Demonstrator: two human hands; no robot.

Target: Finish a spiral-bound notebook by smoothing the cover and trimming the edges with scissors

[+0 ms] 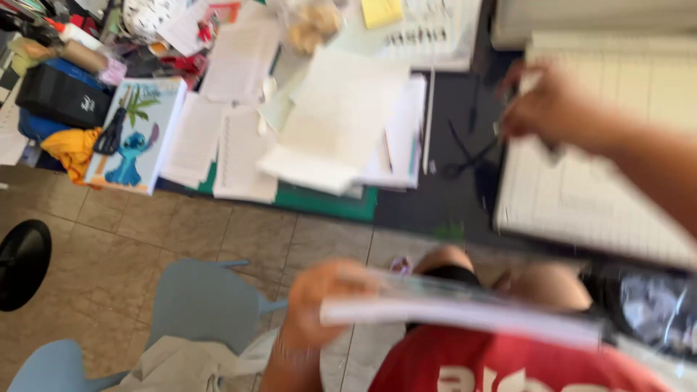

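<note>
The view is blurred by motion; the left hand, at the lower middle of the frame, is clamped on the end of a flat stack of white sheets that stretches to the right above a red shirt at the bottom edge; the right hand, in the upper right, is closed in a pinch on something small and pale, too blurred to name, and it hovers over the top left corner of a large white gridded board that fills the right side; the two hands are well apart. Just left of that hand a pair of black scissors lies on the dark tabletop. The middle of the frame holds a loose heap of white papers, overlapping and partly resting on a green cutting mat whose edge shows below them. At the left stands a pale blue, rectangular book or box printed with a blue cartoon creature and green leaves; a black-handled tool lies across its upper corner; beside it is a crumpled yellow cloth and above that a black pouch. A yellow sticky note sits at the top centre. Below the tabletop is a tan tiled floor; a light blue chair stands at the lower left, and a black round stool at the far left edge.
</note>
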